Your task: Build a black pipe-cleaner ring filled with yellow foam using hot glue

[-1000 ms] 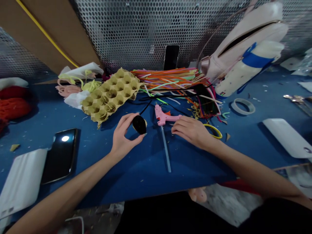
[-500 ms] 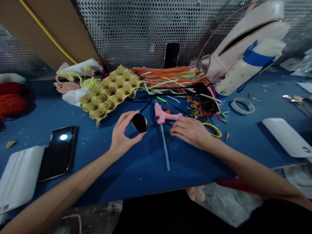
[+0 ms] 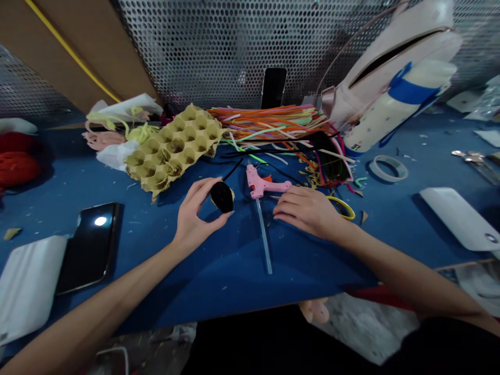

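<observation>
- Pink hot glue gun point(image 3: 255, 182) lies on the blue table point(image 3: 234, 284), nozzle away from the wearer, handle toward the right hand point(image 3: 307, 212).
- Clear glue stick point(image 3: 264, 237) juts from its back end toward the near table edge.
- Left hand point(image 3: 197, 211): thumb and fingers pinch a black oval piece point(image 3: 222, 197) with a pale yellowish edge; it sits just left of the glue gun.
- Thin black strip point(image 3: 233, 170) runs up from behind that piece; can't tell if joined.
- Right hand: fingers curled together at the handle end; can't tell if they grip the handle or only rest by it.
- Yellow ring point(image 3: 352, 212) shows just beside the right hand, partly hidden.
- Change over the last second: almost none. Pinch holds, glue gun stays put, right hand stays at the handle; the view only drifts slightly.
- Judgement: work reads as a pause, piece held steady, no glue visibly being put on.
- Behind: torn egg carton point(image 3: 172, 151) at left, multicoloured pipe cleaners point(image 3: 269, 122) beside it.
- Roll of tape point(image 3: 385, 177) off to the right; dark-screened phone point(image 3: 89, 245) left of the left hand, well apart.
</observation>
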`<state>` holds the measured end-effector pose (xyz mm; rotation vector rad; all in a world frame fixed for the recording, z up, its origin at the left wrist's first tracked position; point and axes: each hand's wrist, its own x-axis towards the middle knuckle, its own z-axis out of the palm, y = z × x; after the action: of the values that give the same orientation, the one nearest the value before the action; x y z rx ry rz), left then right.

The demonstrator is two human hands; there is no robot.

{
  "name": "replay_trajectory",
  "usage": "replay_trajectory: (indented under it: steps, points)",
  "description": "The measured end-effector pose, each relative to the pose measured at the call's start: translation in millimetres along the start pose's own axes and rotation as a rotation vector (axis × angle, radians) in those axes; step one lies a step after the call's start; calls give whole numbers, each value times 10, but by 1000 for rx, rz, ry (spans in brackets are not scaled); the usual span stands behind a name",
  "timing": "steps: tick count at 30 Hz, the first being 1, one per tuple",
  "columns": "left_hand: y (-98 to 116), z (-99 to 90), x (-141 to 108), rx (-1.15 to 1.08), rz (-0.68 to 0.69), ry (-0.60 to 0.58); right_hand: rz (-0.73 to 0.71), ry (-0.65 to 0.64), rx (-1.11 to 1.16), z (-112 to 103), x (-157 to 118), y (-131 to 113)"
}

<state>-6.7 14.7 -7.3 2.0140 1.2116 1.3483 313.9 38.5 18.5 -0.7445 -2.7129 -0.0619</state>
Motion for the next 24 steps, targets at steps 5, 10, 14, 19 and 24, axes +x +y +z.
replay_trajectory:
  steps: [5,10,14,19,24]
  points:
    - [-5,9,2,4,4,-8,-5,-57,25,-3,6,-52]
    - [-1,9,7,8,1,-8,-10,-13,45,46,9,-93]
    - [5,11,8,3,-3,-11,-29,26,121,120,10,-140]
    - [0,17,13,0,-1,-10,-17,-6,124,156,8,-161]
    - [-9,15,15,-8,0,-12,-11,-7,132,169,9,-138]
